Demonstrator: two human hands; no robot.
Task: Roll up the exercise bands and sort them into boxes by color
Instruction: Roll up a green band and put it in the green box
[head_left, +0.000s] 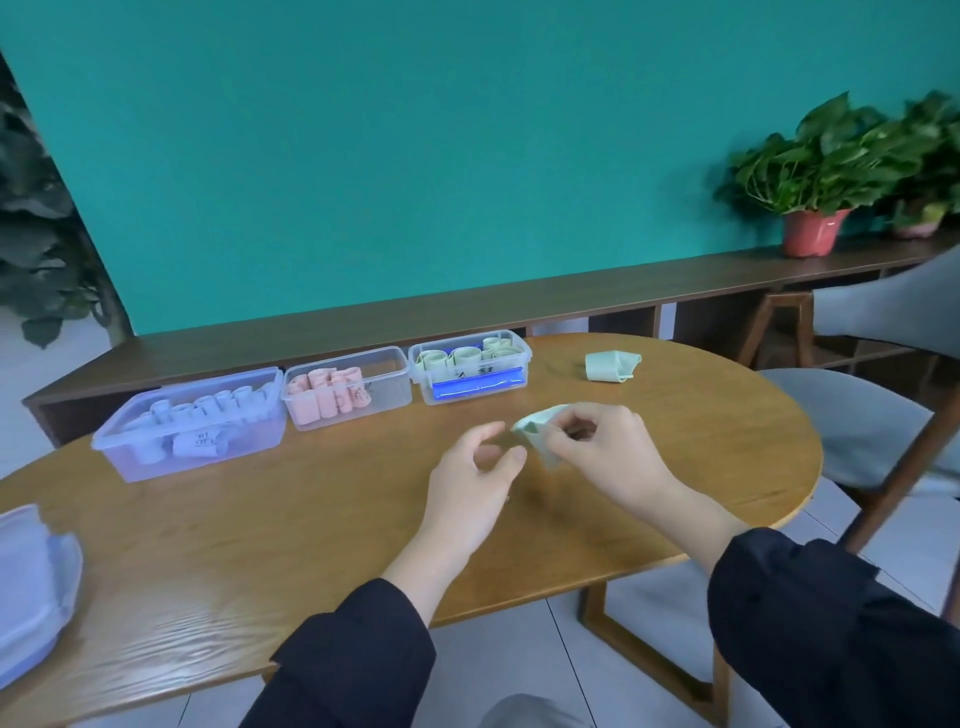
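Note:
My right hand (605, 449) pinches a pale green rolled band (535, 431) above the middle of the wooden table (311, 545). Just left of it, my left hand (478, 467) hovers with loosely curled fingers, holding nothing. Another green band (612, 366) lies loosely folded on the table at the far right. Three clear boxes stand in a row at the back: one with purple rolls (192, 423), one with pink rolls (347, 387), and one with green rolls (470, 371).
Box lids (31, 577) are stacked at the table's left edge. A grey chair (872, 415) stands to the right. Behind the table runs a low wooden shelf (467, 306) with potted plants (815, 171).

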